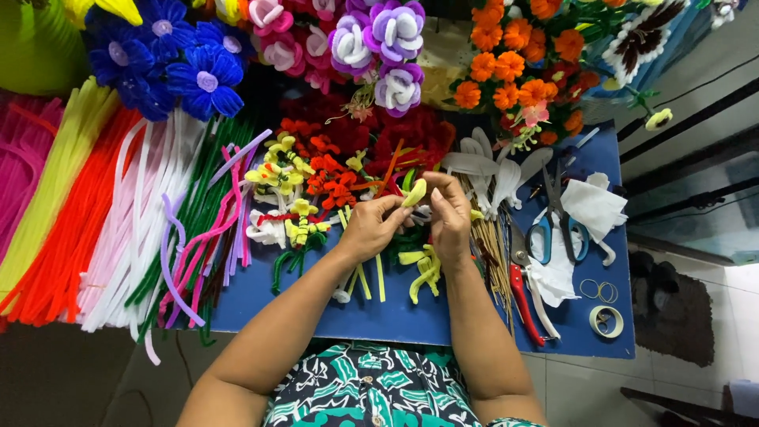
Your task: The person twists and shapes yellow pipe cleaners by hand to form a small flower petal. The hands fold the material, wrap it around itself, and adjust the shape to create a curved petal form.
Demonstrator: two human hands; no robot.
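My left hand (370, 227) and my right hand (448, 215) meet over the middle of a blue table (395, 316). Both pinch a small yellow-green pipe cleaner piece (414, 192) bent into a petal shape, which sticks up between the fingertips. Under the hands lie more yellow-green bent pieces (425, 269) and small yellow pipe cleaner flowers (304, 225). Red and orange pipe cleaner flowers (332, 178) lie just beyond my left hand.
Bundles of straight pipe cleaners (103, 213) in many colours fill the left side. Blue (178, 67), purple (387, 47) and orange (514, 63) finished flowers stand at the back. Blue-handled scissors (557, 225), red-handled cutters (523, 292), white tissue (593, 205) and a tape roll (607, 321) lie right.
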